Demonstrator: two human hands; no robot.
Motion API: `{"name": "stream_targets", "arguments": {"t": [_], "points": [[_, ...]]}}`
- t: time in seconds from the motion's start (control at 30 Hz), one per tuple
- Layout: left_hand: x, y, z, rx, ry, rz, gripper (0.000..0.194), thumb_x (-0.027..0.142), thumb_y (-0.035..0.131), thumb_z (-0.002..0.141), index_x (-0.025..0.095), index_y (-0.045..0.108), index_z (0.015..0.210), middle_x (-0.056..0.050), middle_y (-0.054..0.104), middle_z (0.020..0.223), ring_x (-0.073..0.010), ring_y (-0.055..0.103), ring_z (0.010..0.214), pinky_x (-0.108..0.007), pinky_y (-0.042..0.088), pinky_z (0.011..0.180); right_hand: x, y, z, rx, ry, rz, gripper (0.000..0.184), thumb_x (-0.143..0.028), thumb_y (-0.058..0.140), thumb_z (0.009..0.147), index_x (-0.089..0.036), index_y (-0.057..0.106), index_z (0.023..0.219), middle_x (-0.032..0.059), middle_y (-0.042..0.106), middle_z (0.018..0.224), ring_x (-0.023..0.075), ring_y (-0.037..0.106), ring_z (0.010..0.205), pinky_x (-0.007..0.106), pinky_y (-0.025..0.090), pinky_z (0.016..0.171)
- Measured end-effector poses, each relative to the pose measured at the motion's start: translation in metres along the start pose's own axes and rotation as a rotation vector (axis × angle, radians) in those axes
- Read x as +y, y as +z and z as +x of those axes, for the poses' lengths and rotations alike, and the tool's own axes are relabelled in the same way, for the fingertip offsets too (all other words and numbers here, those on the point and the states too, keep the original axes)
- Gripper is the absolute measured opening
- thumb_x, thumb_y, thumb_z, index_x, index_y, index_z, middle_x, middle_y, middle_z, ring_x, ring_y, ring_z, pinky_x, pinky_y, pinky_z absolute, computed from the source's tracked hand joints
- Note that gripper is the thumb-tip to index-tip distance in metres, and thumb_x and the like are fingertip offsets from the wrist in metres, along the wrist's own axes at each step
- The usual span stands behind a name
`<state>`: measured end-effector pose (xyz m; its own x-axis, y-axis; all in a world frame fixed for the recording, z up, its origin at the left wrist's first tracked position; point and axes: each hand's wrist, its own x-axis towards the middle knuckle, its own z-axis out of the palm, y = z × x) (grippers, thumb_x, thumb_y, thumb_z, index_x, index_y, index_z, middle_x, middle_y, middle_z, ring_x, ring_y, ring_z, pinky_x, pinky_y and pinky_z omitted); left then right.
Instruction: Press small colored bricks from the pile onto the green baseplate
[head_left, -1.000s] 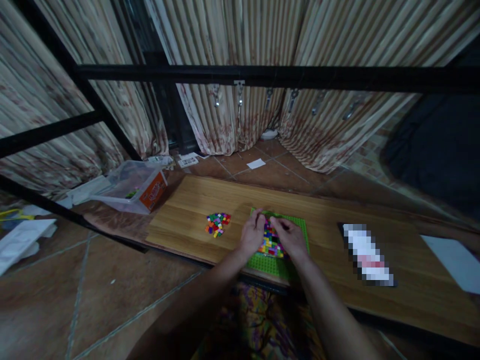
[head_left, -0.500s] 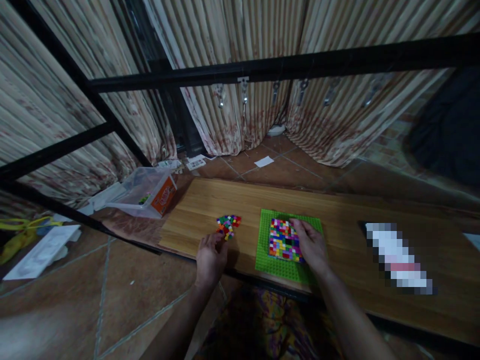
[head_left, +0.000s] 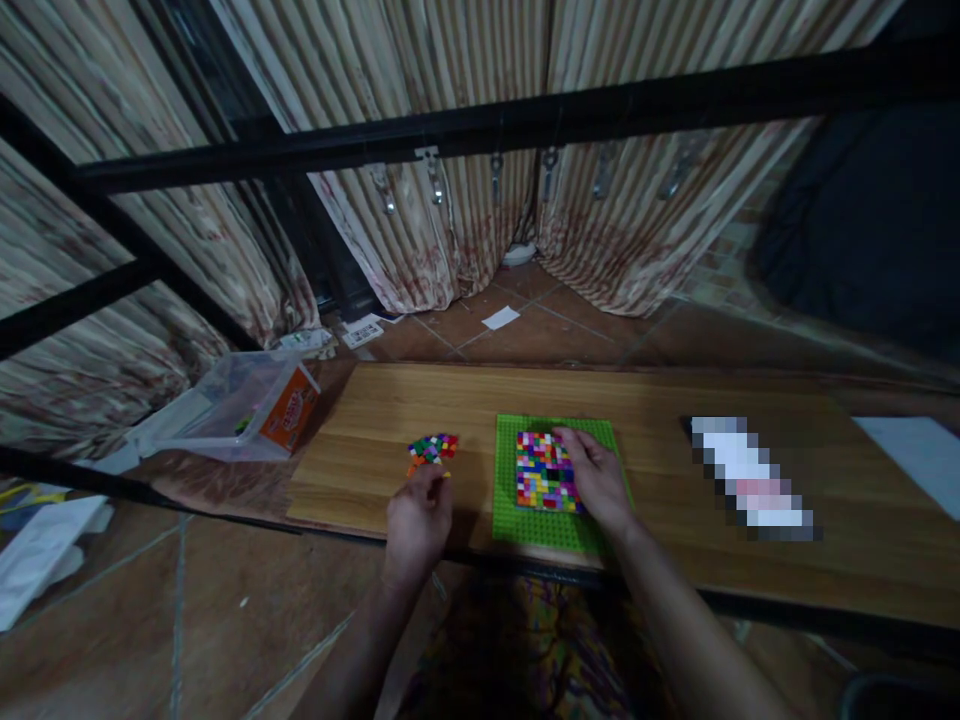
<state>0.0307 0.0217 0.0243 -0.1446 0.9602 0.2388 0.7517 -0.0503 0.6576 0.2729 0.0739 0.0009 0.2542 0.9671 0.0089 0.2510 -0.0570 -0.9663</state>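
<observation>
On the wooden board lies a green studded baseplate [head_left: 517,525], with a block of many-coloured small bricks [head_left: 536,470] built up on it. A dark gap shows among the coloured bricks towards the right of the block. My right hand [head_left: 600,475] rests over the block's right edge, its fingers bent together at the upper corner; anything between the fingertips is hidden. To the left, a loose pile of small toy bricks [head_left: 435,447] lies on the wood. My left hand [head_left: 418,515] is at the pile's near side, fingertips pinched together. A yellow bit shows beside them, but I cannot tell whether they grip it.
A clear plastic box [head_left: 225,400] with an orange label stands left of the wooden board [head_left: 675,540]. A blurred-out pale object [head_left: 750,470] lies to the right, and a white sheet [head_left: 911,450] beyond it. A black metal bar [head_left: 480,130] with clips crosses ahead.
The view has turned to the right, so most things sit further left. My left hand's fingers have drawn closer together by the loose pile. My right hand stays at the block's right edge.
</observation>
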Motion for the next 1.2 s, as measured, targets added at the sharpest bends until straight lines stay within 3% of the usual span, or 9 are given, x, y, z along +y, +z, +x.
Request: {"name": "stream_targets", "arguments": {"t": [0.23, 0.5, 0.83, 1.2], "points": [[0.046, 0.029, 0.019, -0.141, 0.125, -0.279, 0.012, 0.019, 0.052, 0.084, 0.019, 0.063, 0.086, -0.001, 0.068, 0.080, -0.0135, 0.064, 0.073, -0.022, 0.050, 0.067, 0.002, 0.001, 0.001, -0.019, -0.013, 0.017, 0.047, -0.059, 0.047, 0.083, -0.023, 0.071, 0.099, 0.0041, 0.072, 0.096, 0.0224, 0.064, 0.091, 0.036, 0.046, 0.083], [0.079, 0.046, 0.038, -0.237, 0.276, -0.069, 0.020, 0.014, 0.051, 0.085, 0.021, 0.068, 0.093, -0.004, 0.069, 0.090, -0.0167, 0.064, 0.080, -0.026, 0.049, 0.075, 0.006, 0.002, 0.002, -0.021, -0.061, 0.016, 0.043, -0.056, 0.046, 0.085, -0.023, 0.070, 0.099, 0.0035, 0.070, 0.099, 0.0212, 0.062, 0.095, 0.034, 0.046, 0.085], [0.091, 0.053, 0.041, -0.291, 0.333, 0.313, 0.024, 0.025, 0.042, 0.092, 0.023, 0.066, 0.092, -0.004, 0.068, 0.092, -0.0178, 0.064, 0.083, -0.026, 0.046, 0.071, 0.006, 0.003, 0.003, -0.012, -0.113, -0.006, 0.039, -0.053, 0.047, 0.086, -0.024, 0.070, 0.094, 0.0035, 0.070, 0.099, 0.0216, 0.062, 0.095, 0.035, 0.045, 0.088], [0.089, 0.059, 0.039, -0.264, 0.244, 0.254, 0.022, 0.023, 0.050, 0.089, 0.023, 0.063, 0.106, -0.005, 0.071, 0.098, -0.0197, 0.065, 0.091, -0.028, 0.047, 0.078, 0.011, 0.003, 0.005, -0.004, -0.109, -0.014, 0.035, -0.051, 0.049, 0.084, -0.025, 0.070, 0.096, 0.0037, 0.069, 0.102, 0.0221, 0.061, 0.097, 0.038, 0.043, 0.091]]}}
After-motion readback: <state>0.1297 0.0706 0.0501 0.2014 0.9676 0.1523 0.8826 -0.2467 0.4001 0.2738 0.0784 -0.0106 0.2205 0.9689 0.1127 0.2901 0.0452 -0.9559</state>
